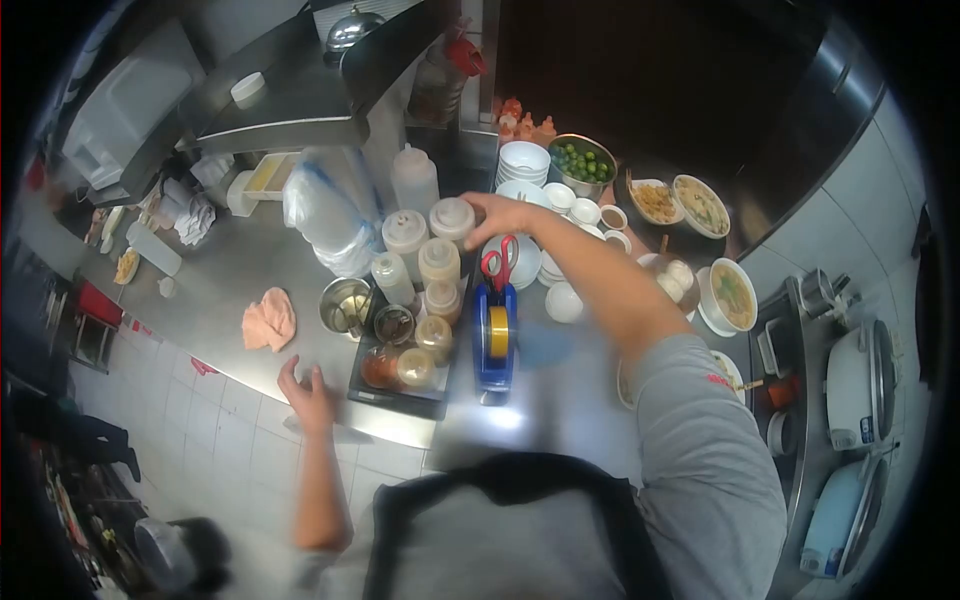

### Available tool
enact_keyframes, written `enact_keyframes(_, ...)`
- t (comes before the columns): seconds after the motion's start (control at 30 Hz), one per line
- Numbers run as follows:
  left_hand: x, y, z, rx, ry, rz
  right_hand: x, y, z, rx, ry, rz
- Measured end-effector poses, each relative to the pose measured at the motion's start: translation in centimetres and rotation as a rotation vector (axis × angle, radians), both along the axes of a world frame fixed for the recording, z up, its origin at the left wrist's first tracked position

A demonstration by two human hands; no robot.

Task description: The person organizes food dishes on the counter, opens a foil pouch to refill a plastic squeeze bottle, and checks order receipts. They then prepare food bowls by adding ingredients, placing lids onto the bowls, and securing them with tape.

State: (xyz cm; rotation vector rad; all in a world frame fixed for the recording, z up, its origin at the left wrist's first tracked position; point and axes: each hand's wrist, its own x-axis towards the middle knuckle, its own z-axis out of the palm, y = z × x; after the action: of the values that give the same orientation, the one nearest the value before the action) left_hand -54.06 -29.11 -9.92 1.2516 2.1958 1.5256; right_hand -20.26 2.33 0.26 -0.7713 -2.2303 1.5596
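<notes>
My right hand (494,217) reaches across to the back of a black tray (400,402) and grips a squeeze bottle (452,214) with a pale, wide lid. Beside that bottle stand another wide-lidded bottle (404,232) and a taller white squeeze bottle (414,180). Several smaller capped bottles and jars, one a jar with reddish contents (381,367), fill the front of the tray. Fingers apart and holding nothing, my left hand (308,396) hovers by the counter's front edge, below a crumpled pink cloth (269,320) and a metal container (346,307).
A blue tape dispenser (494,350) holding red-handled scissors (499,262) stands right of the tray. Stacked white bowls (524,160), a bowl of green limes (582,165) and filled food bowls (729,295) lie beyond. A plastic-wrapped stack (332,215) is behind the tray.
</notes>
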Motion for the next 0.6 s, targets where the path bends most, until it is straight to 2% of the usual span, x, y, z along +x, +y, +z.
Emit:
enact_keyframes(0.1,0.5,-0.4,-1.8,0.032,0.177,0.037,-1.5,1.3,-1.2,0.129,0.040,0.321)
enact_keyframes(0.17,1.7,0.0,-1.0,-0.006,0.280,0.046,-2.0,0.1,-0.1,0.249,-0.016,0.230)
enact_keyframes(0.23,1.4,0.2,-1.5,-0.056,0.419,0.040,-1.4,0.2,-1.5,0.174,0.058,0.056)
enact_keyframes(0.33,1.8,0.6,-1.5,-0.136,0.486,0.042,-1.3,0.8,-3.4,0.018,0.247,-0.115)
enact_keyframes(0.43,1.6,0.7,-2.0,-0.088,0.453,0.041,0.7,-0.2,0.3,-0.162,0.588,-0.171)
enact_keyframes(0.6,1.7,1.0,-1.9,-0.180,0.535,0.070,9.2,2.8,7.6,-0.240,1.133,-0.468)
